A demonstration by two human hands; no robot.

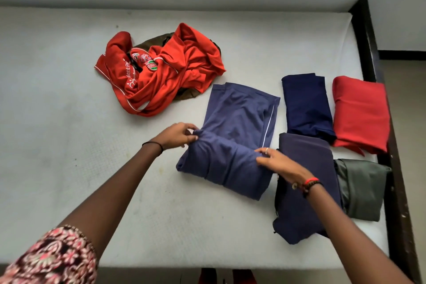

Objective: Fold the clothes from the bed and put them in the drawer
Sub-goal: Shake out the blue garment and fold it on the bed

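The left hand (177, 135) and right hand (279, 163) pinch the fold of the blue garment (232, 108), with folded clothes (306, 104) just right and a red heap (166, 71) far left.

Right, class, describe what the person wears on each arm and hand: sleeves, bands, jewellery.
The left hand has a thin black band at its wrist; higher up, a sleeve patterned in pink, black and white. The right hand wears a pale ring on one finger, with a red bracelet and a dark beaded bracelet at the wrist.
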